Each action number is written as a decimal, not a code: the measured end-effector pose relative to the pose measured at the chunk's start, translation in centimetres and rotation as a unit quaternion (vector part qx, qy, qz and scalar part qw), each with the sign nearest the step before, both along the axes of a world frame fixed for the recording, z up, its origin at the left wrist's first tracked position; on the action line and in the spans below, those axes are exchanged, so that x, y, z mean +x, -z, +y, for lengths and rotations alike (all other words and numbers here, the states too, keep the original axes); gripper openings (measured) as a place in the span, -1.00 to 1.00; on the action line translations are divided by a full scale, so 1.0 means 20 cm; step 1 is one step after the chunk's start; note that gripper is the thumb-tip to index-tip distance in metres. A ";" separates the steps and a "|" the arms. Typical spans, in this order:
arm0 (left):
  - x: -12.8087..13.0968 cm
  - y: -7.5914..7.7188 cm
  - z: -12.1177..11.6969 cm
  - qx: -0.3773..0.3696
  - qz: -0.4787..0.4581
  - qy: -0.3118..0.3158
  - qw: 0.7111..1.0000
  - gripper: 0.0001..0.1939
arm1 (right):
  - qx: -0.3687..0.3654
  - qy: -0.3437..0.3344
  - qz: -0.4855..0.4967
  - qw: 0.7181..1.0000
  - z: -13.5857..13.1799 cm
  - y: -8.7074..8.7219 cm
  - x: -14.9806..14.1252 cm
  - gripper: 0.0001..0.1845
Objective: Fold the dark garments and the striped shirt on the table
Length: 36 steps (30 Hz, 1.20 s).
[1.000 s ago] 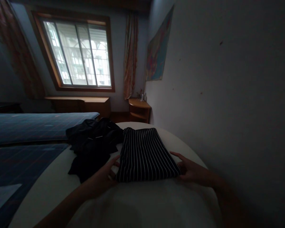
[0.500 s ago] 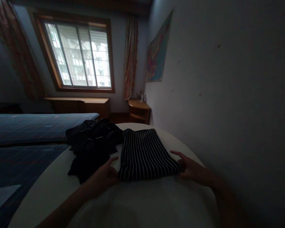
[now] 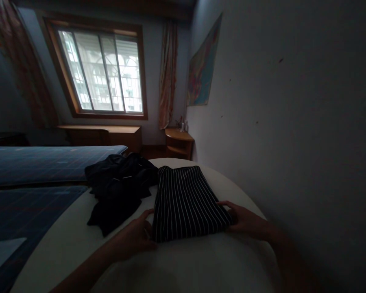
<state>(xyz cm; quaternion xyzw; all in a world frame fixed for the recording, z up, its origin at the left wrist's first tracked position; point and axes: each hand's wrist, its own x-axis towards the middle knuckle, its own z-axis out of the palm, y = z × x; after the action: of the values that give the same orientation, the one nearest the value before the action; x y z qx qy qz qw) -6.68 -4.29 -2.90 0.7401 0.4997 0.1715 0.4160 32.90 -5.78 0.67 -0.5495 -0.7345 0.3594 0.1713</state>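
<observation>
A black garment with thin white stripes (image 3: pixel 187 203) lies folded flat on a pale round table (image 3: pixel 183 264); its exact kind cannot be told. My left hand (image 3: pixel 137 236) is at its near left corner, thumb low and index finger along the side, the other fingers curled in at the edge. At the near right corner, my right hand (image 3: pixel 242 219) has its index finger over the cloth and its remaining fingers closed around the edge. Dim light partly hides both hands' fingertips. Touching the striped garment's far left side is a crumpled heap of dark clothing (image 3: pixel 118 183).
A bed with blue plaid covering (image 3: pixel 55 162) stands to the left, close to the table's edge. The white wall (image 3: pixel 293 142) rises on the right. Farther off are a wooden corner shelf (image 3: pixel 179 136), a long desk (image 3: pixel 125 129) and a window (image 3: pixel 103 73).
The striped garment's near edge has come closer to me and its left corner lower. My left hand has moved down with it, and my right index finger has come down onto the cloth.
</observation>
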 end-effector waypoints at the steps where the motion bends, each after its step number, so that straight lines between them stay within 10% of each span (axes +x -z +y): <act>1: 0.01 0.00 0.00 0.017 0.013 0.001 1.000 -0.02 | 0.024 0.003 0.008 1.000 0.00 -0.01 -0.01 -0.32; 10: 0.04 0.02 0.06 0.143 -0.053 -0.068 0.986 -0.65 | 0.213 0.095 -0.028 0.972 0.07 0.00 -0.02 -0.73; 17: 0.08 0.03 0.10 0.184 -0.131 -0.100 0.969 -0.62 | 0.285 0.136 0.000 0.949 0.15 0.06 -0.03 -0.70; 29: 0.09 -0.01 0.09 0.251 -0.113 -0.108 0.955 -0.74 | 0.274 0.218 0.049 0.935 0.14 0.03 -0.04 -0.66; 36: 0.04 0.03 0.06 0.335 0.004 0.032 0.942 -0.70 | 0.182 0.064 0.007 0.981 0.06 0.00 0.02 -0.75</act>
<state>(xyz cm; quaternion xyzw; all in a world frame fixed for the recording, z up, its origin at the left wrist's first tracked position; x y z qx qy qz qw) -5.92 -3.06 -3.56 0.8529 0.3914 0.3124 0.1474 33.31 -4.52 0.76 -0.5525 -0.7500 0.2114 0.2960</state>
